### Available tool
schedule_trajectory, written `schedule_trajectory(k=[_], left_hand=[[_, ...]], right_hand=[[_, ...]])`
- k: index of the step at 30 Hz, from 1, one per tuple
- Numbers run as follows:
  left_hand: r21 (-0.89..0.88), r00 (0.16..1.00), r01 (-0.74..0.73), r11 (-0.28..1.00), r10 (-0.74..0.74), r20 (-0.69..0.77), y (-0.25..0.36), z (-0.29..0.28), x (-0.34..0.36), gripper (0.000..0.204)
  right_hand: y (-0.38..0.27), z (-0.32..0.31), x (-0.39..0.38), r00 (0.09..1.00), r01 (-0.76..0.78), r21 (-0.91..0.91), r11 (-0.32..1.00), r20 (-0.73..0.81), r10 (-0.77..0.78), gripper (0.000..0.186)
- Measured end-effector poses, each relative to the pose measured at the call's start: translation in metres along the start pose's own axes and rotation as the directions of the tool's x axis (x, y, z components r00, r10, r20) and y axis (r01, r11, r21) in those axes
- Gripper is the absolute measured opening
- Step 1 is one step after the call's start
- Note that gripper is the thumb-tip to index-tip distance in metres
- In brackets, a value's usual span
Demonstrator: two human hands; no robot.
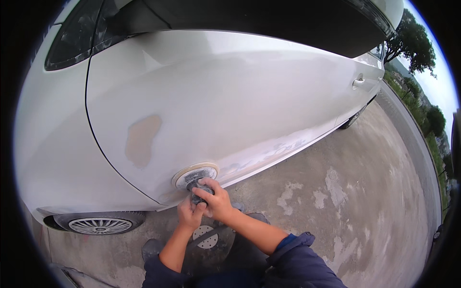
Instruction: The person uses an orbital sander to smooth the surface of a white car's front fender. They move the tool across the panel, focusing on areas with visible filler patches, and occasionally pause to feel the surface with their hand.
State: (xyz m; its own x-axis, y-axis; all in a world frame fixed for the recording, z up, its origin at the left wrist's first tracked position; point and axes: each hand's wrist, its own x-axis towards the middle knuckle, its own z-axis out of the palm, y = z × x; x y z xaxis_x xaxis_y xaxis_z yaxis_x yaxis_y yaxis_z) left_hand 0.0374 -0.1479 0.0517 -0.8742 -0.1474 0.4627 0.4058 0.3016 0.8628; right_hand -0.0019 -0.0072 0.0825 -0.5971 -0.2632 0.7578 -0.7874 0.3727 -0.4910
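Both of my hands are closed around a disc sander (194, 179) with a dark, dusty body and a round pale pad. Its pad lies against the lower part of a white car door (230, 96), near the door's bottom edge. My right hand (217, 200) grips the body from the right, fingers wrapped over the top. Lower down, my left hand (190, 214) holds the same body from the left. Above and left of the sander, a beige filler patch (144, 140) shows on the door. Whitish, scuffed paint runs along the lower sill to the right.
A wing mirror (288, 19) juts out overhead. The front wheel (100, 225) is at the lower left. Between my feet, a white perforated disc (205, 237) lies on the concrete ground (326, 216), crossed by a dark hose-like strip. Trees (413, 41) stand beyond the road.
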Motion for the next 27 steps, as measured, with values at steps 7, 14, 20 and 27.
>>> schedule_trajectory(k=[7, 14, 20, 27], left_hand=[[-0.08, 0.999, -0.04, 0.996, 0.038, -0.027, 0.048, -0.003, 0.025, 0.068], [-0.097, 0.989, -0.063, 0.993, 0.076, 0.13, 0.196, -0.031, 0.125, 0.06], [-0.119, 0.993, -0.023, 0.993, 0.036, 0.109, 0.224, -0.031, 0.155, 0.054], [-0.116, 0.993, -0.073, 0.991, 0.083, 0.086, 0.19, -0.015, 0.124, 0.065]], right_hand=[[-0.018, -0.022, 0.036, 0.997, 0.059, 0.023, 0.998, -0.058, -0.057, 0.058], [-0.086, -0.1, 0.163, 0.99, 0.017, 0.011, 1.0, -0.138, -0.015, 0.062], [-0.099, -0.12, 0.199, 0.985, -0.013, 0.043, 0.999, -0.172, 0.02, 0.057], [-0.071, -0.097, 0.153, 0.982, 0.053, 0.047, 0.997, -0.185, -0.044, 0.058]])
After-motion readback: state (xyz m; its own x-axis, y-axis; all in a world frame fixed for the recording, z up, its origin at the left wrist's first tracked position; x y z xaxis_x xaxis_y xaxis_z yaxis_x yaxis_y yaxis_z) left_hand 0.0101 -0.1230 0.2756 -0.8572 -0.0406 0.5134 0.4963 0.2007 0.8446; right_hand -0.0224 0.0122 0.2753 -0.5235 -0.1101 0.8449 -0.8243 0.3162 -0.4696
